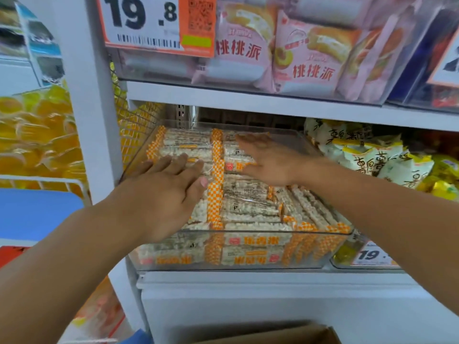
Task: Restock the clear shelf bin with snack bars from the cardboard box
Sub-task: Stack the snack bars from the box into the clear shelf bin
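Note:
A clear shelf bin (248, 265) sits on the middle shelf, filled with snack bars (250, 207) in clear wrappers with orange-and-white checked ends. My left hand (164, 192) lies flat on the bars at the bin's left side, fingers straight and pointing inward. My right hand (268, 160) reaches over the bars further back, fingers stretched out flat on them. Neither hand holds a bar. A corner of the cardboard box (280, 335) shows at the bottom edge, below the shelf.
Pink snack packs (308, 60) fill a bin on the shelf above, beside a 19.8 price tag (141, 21). White-and-yellow bags (377, 157) lie right of the bin. Yellow packs (32, 135) fill a rack at left. A white upright post (92, 125) stands left of the bin.

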